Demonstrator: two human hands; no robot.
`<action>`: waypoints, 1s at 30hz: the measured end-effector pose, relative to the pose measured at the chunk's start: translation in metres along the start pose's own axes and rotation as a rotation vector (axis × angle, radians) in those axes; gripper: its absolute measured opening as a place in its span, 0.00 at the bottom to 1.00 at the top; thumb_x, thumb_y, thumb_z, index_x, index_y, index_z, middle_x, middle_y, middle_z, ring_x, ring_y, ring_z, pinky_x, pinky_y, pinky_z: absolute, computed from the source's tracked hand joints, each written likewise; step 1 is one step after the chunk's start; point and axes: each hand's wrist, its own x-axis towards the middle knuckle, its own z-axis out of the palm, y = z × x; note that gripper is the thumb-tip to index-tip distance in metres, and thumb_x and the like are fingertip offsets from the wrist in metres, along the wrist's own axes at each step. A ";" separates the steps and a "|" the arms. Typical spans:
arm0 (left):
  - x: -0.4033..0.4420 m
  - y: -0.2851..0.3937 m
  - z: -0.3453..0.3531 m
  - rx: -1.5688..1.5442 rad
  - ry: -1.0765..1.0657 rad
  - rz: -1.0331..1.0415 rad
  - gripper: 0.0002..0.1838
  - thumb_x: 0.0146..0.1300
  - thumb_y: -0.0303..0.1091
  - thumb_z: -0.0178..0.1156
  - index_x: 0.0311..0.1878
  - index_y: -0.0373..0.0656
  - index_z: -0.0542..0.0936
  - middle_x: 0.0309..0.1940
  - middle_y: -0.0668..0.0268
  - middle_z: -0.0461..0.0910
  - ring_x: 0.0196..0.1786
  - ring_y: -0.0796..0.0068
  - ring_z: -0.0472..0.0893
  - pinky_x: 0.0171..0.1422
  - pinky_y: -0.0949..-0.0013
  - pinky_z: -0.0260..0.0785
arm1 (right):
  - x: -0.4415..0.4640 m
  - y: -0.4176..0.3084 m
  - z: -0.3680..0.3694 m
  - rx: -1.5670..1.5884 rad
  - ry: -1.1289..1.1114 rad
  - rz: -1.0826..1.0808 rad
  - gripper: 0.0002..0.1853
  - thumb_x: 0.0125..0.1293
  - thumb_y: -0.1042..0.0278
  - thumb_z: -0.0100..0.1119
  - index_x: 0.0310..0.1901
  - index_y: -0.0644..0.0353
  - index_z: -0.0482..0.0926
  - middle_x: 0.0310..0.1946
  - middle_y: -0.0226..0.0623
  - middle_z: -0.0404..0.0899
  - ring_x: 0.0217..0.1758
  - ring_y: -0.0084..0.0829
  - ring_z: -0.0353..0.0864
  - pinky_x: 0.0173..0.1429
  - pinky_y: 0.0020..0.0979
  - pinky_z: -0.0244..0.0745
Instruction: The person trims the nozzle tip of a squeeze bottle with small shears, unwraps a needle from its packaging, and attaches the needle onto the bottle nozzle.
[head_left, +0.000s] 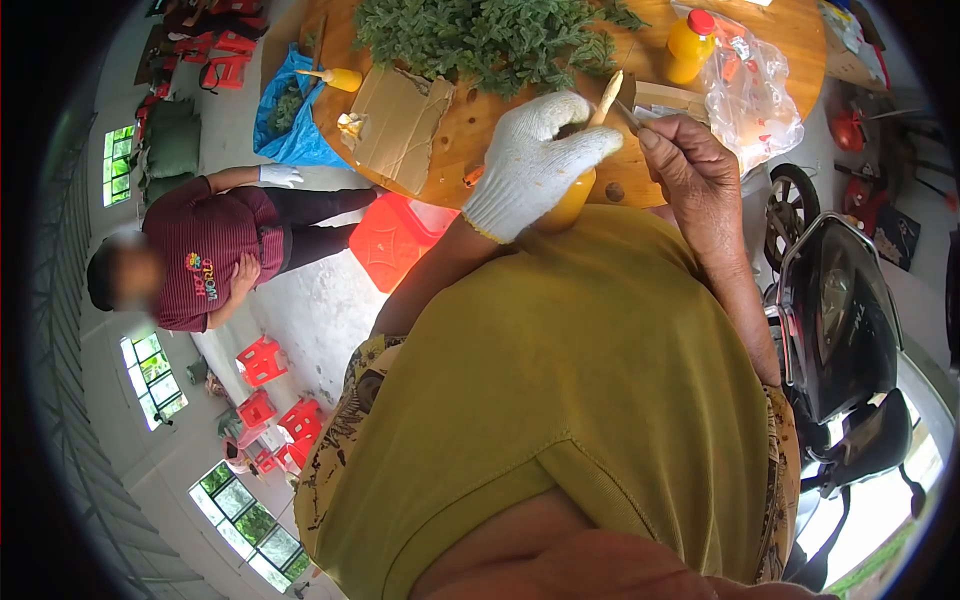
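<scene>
My left hand wears a white knitted glove and is closed round a yellow bottle with a pale, pointed nozzle. The yellow body of this bottle shows below the glove, close to my shirt. My right hand is bare, its thumb and index finger pinched on a thin dark piece beside the nozzle. Whether the piece touches the nozzle I cannot tell. Green artificial foliage lies on the round wooden table beyond my hands.
A yellow bottle with a red cap stands by a clear plastic bag. Flat cardboard, another nozzle bottle and a blue bag are at left. A person stands beside a red stool; a motorbike is at right.
</scene>
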 end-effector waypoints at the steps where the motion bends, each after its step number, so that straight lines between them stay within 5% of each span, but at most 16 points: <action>1: 0.000 0.001 0.000 -0.020 -0.013 -0.015 0.08 0.62 0.31 0.65 0.33 0.37 0.79 0.26 0.73 0.73 0.30 0.86 0.69 0.34 0.76 0.63 | 0.000 -0.002 0.000 0.043 -0.007 0.060 0.06 0.70 0.70 0.62 0.42 0.64 0.80 0.29 0.21 0.73 0.32 0.11 0.69 0.37 0.18 0.68; 10: 0.000 0.007 -0.006 -0.237 -0.031 -0.125 0.09 0.68 0.32 0.58 0.42 0.35 0.80 0.31 0.69 0.79 0.33 0.82 0.75 0.39 0.75 0.68 | 0.003 0.007 0.005 -0.063 0.027 -0.173 0.07 0.71 0.70 0.62 0.45 0.63 0.79 0.30 0.20 0.75 0.32 0.10 0.69 0.35 0.17 0.69; 17: -0.001 0.014 -0.016 -0.357 -0.076 -0.180 0.13 0.69 0.34 0.56 0.48 0.34 0.81 0.33 0.66 0.81 0.36 0.80 0.77 0.43 0.74 0.70 | 0.002 0.008 0.006 0.036 -0.031 -0.093 0.10 0.70 0.67 0.64 0.48 0.61 0.78 0.30 0.19 0.74 0.31 0.10 0.67 0.29 0.16 0.68; 20: -0.002 0.015 -0.015 -0.227 -0.050 -0.127 0.12 0.67 0.35 0.59 0.45 0.35 0.82 0.28 0.68 0.80 0.32 0.83 0.77 0.37 0.76 0.69 | 0.002 0.004 0.010 0.033 -0.046 -0.096 0.10 0.69 0.66 0.64 0.47 0.60 0.79 0.30 0.18 0.73 0.29 0.10 0.65 0.29 0.16 0.65; 30: -0.006 0.017 -0.014 -0.048 -0.009 0.013 0.13 0.64 0.33 0.61 0.47 0.36 0.82 0.31 0.62 0.81 0.34 0.78 0.77 0.40 0.70 0.70 | 0.002 0.006 0.018 0.032 -0.050 -0.102 0.09 0.69 0.65 0.65 0.45 0.60 0.80 0.27 0.17 0.71 0.28 0.10 0.63 0.29 0.16 0.61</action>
